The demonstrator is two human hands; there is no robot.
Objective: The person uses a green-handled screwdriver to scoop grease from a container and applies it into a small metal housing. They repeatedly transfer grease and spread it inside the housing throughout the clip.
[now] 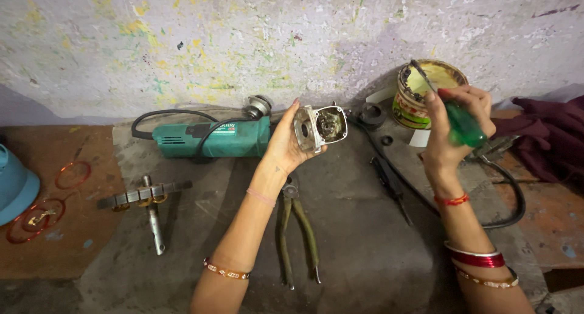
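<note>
paint-flecked plaster wall backs a grimy concrete floor where tools lie scattered. the left hand is raised above the floor, its fingers curled around a metal gear housing, which sits against the fingertips and palm with its open, greasy cavity turned toward the camera. the right hand grips a green-handled screwdriver, fingers wrapped tight on the handle, the thin blade pointing up and left into an open grease tin standing near the wall. a teal angle grinder lies just left of the housing, its black cord looping behind. pliers rest below the left wrist, and a metal armature shaft lies farther left, near copper wire coils.
</note>
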